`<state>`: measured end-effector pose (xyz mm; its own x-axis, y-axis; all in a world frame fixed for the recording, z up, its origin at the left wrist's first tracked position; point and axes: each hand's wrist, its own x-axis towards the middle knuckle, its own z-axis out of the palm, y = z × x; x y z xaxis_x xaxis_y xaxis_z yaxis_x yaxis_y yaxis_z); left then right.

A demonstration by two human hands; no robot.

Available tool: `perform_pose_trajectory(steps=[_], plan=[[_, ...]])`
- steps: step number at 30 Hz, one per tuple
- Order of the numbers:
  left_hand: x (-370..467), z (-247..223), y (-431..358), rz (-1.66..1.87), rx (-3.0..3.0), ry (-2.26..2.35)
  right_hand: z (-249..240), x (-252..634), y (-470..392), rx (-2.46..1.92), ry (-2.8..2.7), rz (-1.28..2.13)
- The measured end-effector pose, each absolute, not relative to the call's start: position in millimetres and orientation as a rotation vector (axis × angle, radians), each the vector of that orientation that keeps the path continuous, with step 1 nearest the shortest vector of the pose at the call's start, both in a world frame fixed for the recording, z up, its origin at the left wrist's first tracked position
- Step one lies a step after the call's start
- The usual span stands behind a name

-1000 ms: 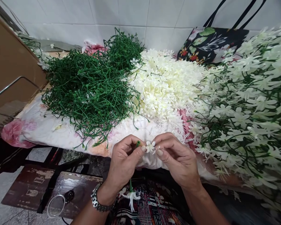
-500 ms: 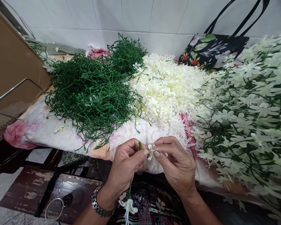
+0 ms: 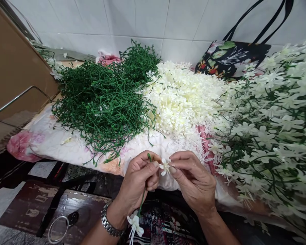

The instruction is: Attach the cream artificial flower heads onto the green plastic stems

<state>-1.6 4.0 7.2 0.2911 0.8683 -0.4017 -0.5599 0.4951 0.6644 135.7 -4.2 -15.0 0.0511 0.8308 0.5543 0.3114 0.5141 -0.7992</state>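
- A small white fabric-like blossom with narrow petals (image 3: 165, 166) sits between the two hands, its petals spread.
- The right hand (image 3: 196, 180), just to the blossom's right, has thumb and fingers pinched on its near edge.
- The left hand (image 3: 137, 180), just to its left, has thumb and forefinger closed on a thin green plastic-looking stem (image 3: 142, 202); whether the left thumb touches the petals, I cannot tell.
- The key relation: the stem's green tip stands just left of the blossom, and its long axis runs down and leftward through the left hand, ending in a hanging white flower (image 3: 135, 224) below.
- Beyond the blossom lie a heap of cream-white blossoms (image 3: 181, 98) and, farther left, a tangle of green stems (image 3: 99, 105); white-flowered green sprays (image 3: 270, 136) stand to its right.
- Half a second ago the blossom looked narrower; now it shows more openly, and the hanging flower has swung leftward.
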Motion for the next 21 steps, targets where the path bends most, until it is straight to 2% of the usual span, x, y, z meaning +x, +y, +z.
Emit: perform_pose_trajectory(steps=[21], plan=[[4.6, 6.5, 0.4, 1.035, 0.394, 0.851, -14.0, 135.4, -10.6, -0.949, -1.649, 0.474]])
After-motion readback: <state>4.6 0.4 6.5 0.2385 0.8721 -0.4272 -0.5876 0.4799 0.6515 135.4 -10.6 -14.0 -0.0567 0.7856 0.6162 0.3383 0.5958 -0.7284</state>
